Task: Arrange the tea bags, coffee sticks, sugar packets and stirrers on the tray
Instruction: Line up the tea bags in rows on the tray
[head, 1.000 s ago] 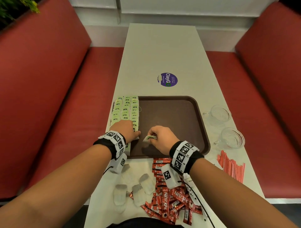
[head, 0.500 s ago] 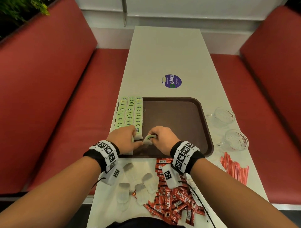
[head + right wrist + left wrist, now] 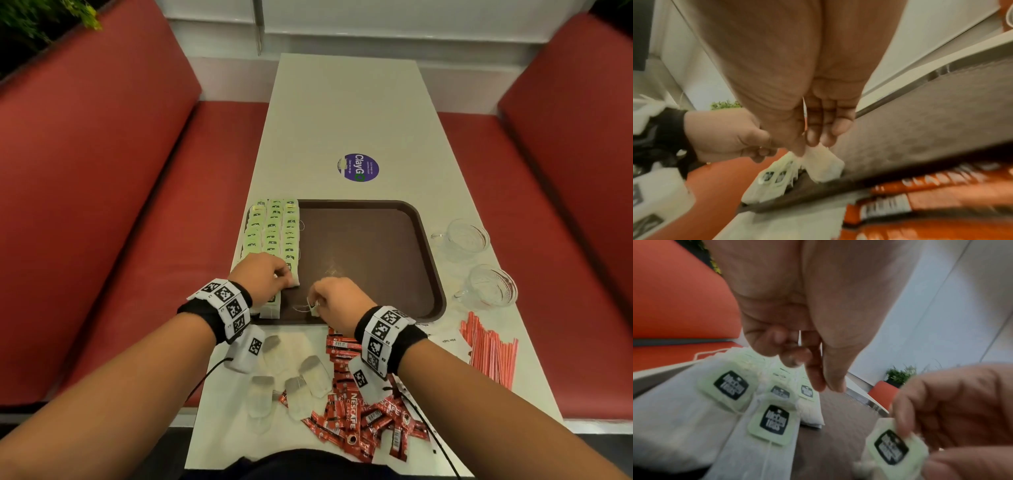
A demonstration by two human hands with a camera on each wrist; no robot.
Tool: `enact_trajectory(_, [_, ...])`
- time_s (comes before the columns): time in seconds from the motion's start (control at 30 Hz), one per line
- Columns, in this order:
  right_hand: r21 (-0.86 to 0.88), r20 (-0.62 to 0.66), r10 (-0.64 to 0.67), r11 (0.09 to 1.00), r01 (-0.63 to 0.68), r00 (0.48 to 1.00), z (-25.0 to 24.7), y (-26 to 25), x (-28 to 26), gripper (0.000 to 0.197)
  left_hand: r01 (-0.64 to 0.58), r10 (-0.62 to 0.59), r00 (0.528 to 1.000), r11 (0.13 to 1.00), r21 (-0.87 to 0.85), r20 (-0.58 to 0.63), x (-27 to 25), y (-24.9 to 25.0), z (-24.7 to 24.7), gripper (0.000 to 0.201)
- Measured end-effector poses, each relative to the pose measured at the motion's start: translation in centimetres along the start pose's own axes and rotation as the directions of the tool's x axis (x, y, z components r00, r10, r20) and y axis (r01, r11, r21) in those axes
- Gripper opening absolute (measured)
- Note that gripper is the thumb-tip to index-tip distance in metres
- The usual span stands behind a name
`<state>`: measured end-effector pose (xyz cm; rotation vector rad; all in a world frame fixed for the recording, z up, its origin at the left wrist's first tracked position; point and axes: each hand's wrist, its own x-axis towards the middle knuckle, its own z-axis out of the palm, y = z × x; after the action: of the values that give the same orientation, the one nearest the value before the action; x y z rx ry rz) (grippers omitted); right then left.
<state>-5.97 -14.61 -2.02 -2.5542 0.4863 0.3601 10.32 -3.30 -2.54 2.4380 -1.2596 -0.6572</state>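
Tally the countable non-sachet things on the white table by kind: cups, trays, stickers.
Clear glass cups: 2
Brown plastic tray: 1
Round purple sticker: 1
Total: 4

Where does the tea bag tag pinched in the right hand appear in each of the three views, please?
Head: tea bag tag at the right hand's fingertips, over the tray's near edge.
Left wrist: lower right, pinched.
Right wrist: not visible; only the bag hangs below the fingers.
Shared landmark: brown tray.
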Motion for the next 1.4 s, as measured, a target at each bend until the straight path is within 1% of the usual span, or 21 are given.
enact_trajectory(0.07, [-0.015,0.028,0.023,1.000,-0.023,0.999,0.4,-0.2,0.0,0.029,-0.020,0.026,0.995,0.997,-0.069,0.093,-0.1,0.4,0.1,0.006])
enact_trajectory(0.17, [0.116,-0.074,0.033,0.993,-0.024,0.997,1.0,-0.2,-0.3,0.025,-0.088,0.101,0.969,0.994,-0.064,0.227,-0.2,0.8,0.8,0.031])
enact_trajectory(0.2, [0.144,-0.099,0.032,0.989,-0.018,0.995,1.1,-0.2,-0.4,0.024,-0.112,0.121,0.960,0.993,-0.050,0.251,-0.2,0.9,1.0,0.035])
enact_trajectory(0.27, [0.153,-0.127,0.004,0.988,0.015,0.992,1.1,-0.1,-0.4,0.021,-0.141,0.139,0.959,0.990,-0.012,0.248,-0.2,1.3,1.2,0.025])
enact_trajectory(0.3, [0.158,-0.155,-0.018,0.986,0.043,0.988,1.1,-0.1,-0.4,0.019,-0.143,0.135,0.964,0.989,0.021,0.230,-0.1,1.4,1.3,0.017])
enact_trajectory(0.33, [0.176,-0.188,-0.027,0.983,0.061,0.982,1.1,0.1,-0.3,0.018,-0.139,0.124,0.968,0.989,0.056,0.216,-0.1,1.5,1.3,0.015])
enact_trajectory(0.4, [0.190,-0.251,-0.012,0.980,0.061,0.968,1.0,0.4,-0.1,0.016,-0.102,0.084,0.979,0.991,0.087,0.183,0.1,1.2,1.2,0.018])
enact_trajectory(0.43, [0.164,-0.258,-0.005,0.985,0.049,0.966,1.0,0.6,-0.1,0.020,-0.072,0.058,0.985,0.994,0.083,0.162,0.3,0.8,1.0,0.017])
enact_trajectory(0.5, [0.081,-0.196,-0.023,0.996,0.040,0.980,1.0,0.9,-0.2,0.029,-0.018,0.010,0.993,0.997,0.069,0.115,0.6,0.1,0.6,0.015])
enact_trajectory(0.53, [0.047,-0.133,-0.040,0.998,0.047,0.990,0.9,0.8,-0.4,0.030,0.004,-0.009,0.996,0.998,0.057,0.089,0.9,-0.2,0.4,0.014])
enact_trajectory(0.6, [0.007,0.041,-0.080,0.997,0.080,0.996,1.0,0.4,-0.7,0.029,0.036,-0.038,0.998,0.999,0.034,0.052,1.6,-0.7,0.4,0.022])
enact_trajectory(0.7, [-0.096,0.262,-0.096,0.988,0.125,0.960,1.7,-0.4,-0.7,0.038,0.081,-0.083,0.995,0.996,0.037,0.049,2.7,-0.9,0.5,0.034])
enact_trajectory(0.77, [-0.166,0.356,-0.072,0.976,0.138,0.932,2.2,-0.9,-0.5,0.043,0.102,-0.105,0.993,0.993,0.055,0.054,3.2,-0.9,0.5,0.037])
enact_trajectory(0.83, [-0.225,0.410,-0.052,0.962,0.157,0.910,2.5,-1.2,-0.4,0.045,0.110,-0.115,0.992,0.990,0.090,0.052,3.7,-0.7,0.4,0.036])
enact_trajectory(0.9, [-0.260,0.427,-0.061,0.947,0.187,0.902,2.8,-1.3,-0.4,0.038,0.119,-0.126,0.991,0.985,0.125,0.046,4.0,-0.5,0.4,0.033])
enact_trajectory(0.97, [-0.266,0.414,-0.087,0.940,0.212,0.906,3.1,-1.3,-0.4,0.024,0.138,-0.142,0.990,0.980,0.145,0.019,4.1,-0.3,0.4,0.031])
enact_trajectory(1.03, [-0.264,0.396,-0.095,0.941,0.213,0.913,3.4,-1.2,-0.4,0.013,0.154,-0.153,0.988,0.973,0.174,-0.022,4.0,0.2,0.6,0.035])
enact_trajectory(1.1, [-0.252,0.400,-0.090,0.946,0.204,0.912,3.5,-1.2,-0.4,0.013,0.165,-0.158,0.986,0.961,0.223,-0.052,3.9,1.0,1.0,0.041])
enact_trajectory(1.2, [-0.231,0.410,-0.095,0.951,0.204,0.907,3.3,-1.2,-0.4,0.017,0.170,-0.168,0.985,0.933,0.317,-0.034,3.9,2.1,2.1,0.051])
enact_trajectory(1.3, [-0.199,0.398,-0.108,0.959,0.200,0.911,3.2,-1.1,-0.4,0.012,0.176,-0.183,0.983,0.918,0.355,-0.013,3.9,2.5,2.9,0.051])
enact_trajectory(1.4, [-0.142,0.356,-0.104,0.976,0.164,0.929,2.6,-0.9,-0.6,0.009,0.184,-0.198,0.980,0.918,0.352,0.005,3.8,2.3,2.9,0.048])
